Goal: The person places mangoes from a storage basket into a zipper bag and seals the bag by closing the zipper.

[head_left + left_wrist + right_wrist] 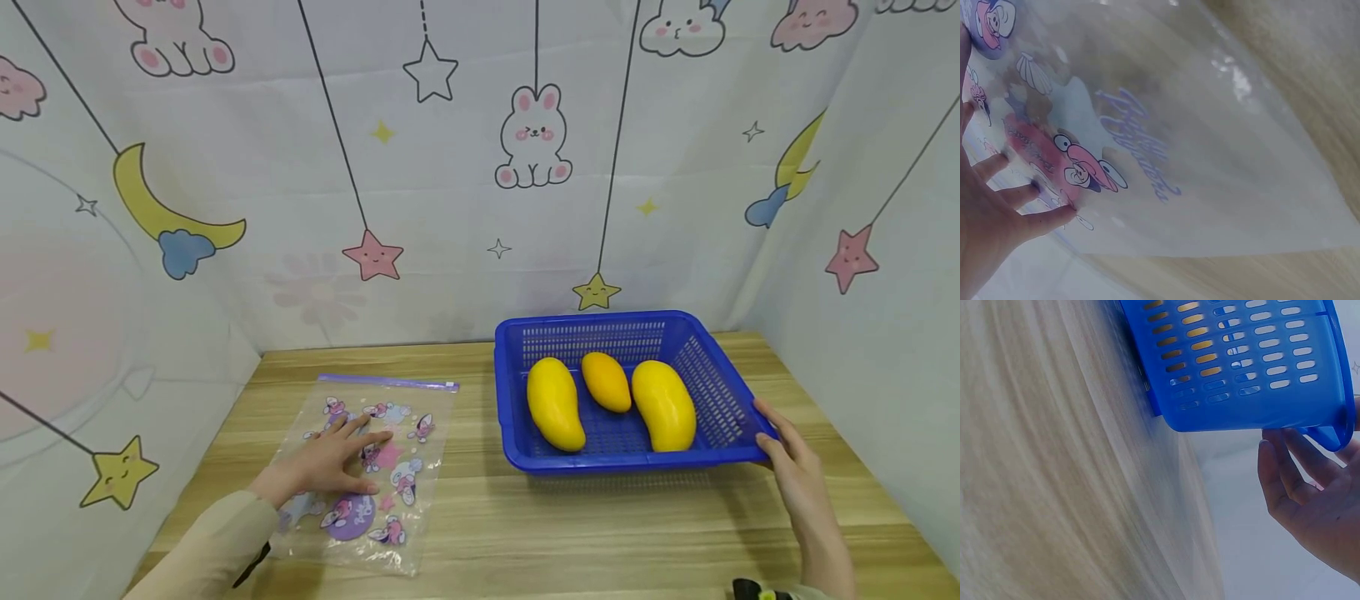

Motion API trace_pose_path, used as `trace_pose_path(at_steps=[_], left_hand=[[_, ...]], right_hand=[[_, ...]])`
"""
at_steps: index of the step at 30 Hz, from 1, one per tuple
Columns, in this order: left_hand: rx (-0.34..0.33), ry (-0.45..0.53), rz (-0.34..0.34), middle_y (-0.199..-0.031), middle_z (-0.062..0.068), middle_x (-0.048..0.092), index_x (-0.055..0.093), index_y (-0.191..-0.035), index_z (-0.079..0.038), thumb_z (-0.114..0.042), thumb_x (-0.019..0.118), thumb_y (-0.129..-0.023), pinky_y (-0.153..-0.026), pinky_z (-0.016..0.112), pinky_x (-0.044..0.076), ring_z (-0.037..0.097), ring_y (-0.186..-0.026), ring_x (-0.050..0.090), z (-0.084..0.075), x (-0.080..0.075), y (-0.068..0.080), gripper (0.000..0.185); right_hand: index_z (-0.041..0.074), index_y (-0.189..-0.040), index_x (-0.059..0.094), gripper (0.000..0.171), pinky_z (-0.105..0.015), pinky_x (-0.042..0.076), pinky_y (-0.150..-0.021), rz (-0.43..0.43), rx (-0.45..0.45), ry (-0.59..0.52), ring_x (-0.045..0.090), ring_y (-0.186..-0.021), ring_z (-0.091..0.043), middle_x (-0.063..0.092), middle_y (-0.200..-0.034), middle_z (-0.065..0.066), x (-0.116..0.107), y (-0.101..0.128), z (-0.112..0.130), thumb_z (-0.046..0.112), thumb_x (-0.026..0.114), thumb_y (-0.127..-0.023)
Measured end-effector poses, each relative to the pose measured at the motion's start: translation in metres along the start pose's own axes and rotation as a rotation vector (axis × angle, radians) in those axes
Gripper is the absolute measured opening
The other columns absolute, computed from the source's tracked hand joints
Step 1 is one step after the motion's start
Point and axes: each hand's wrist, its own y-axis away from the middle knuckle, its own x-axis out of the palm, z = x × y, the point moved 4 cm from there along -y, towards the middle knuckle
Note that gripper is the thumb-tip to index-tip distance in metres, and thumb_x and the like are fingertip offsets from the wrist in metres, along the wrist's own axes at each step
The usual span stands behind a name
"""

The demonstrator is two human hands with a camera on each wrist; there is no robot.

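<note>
A clear zip bag [420,533] with cartoon prints and a purple slider top lies flat on the table at the left. My left hand [326,458] rests on it with fingers spread; the left wrist view shows those fingertips on the printed plastic [1210,187]. To the right is a blue plastic basket [600,461] holding three yellow mangoes: one at the left [555,404], a smaller one in the middle [606,382] and one at the right [665,407]. My right hand [798,471] grips the basket's right front corner, its fingers under the rim in the right wrist view.
The wood-grain table [480,533] runs back to a white cloth [450,192] printed with bunnies, stars and moons. More of this cloth hangs along the left and right sides. The basket stands near the back edge of the table.
</note>
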Motion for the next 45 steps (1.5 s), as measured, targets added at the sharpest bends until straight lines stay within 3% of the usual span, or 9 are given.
trace_pose_path(at_steps=[17,45], left_hand=[[0.032,-0.009,0.022,-0.156,0.026,0.023,0.039,-0.147,-0.024,-0.063,0.069,-0.075,-0.093,0.085,0.022,0.061,-0.138,0.018,0.0021,-0.0013,-0.0013,0.086],[0.098,-0.048,0.061,-0.157,0.024,0.023,0.038,-0.147,-0.026,-0.064,0.069,-0.072,-0.094,0.084,0.023,0.058,-0.14,0.018,0.0071,-0.0022,-0.0056,0.089]], right_hand=[[0.023,-0.151,0.03,0.05,-0.001,0.044,-0.078,-0.005,0.024,0.049,0.047,-0.1,0.023,0.037,-0.147,0.017,0.0004,0.0004,0.0006,0.029,0.043,-0.103],[0.024,-0.15,0.033,0.049,-0.002,0.045,-0.078,-0.004,-0.013,0.02,0.048,-0.101,0.021,0.038,-0.149,0.014,-0.0001,0.0004,0.0009,0.027,0.044,-0.103]])
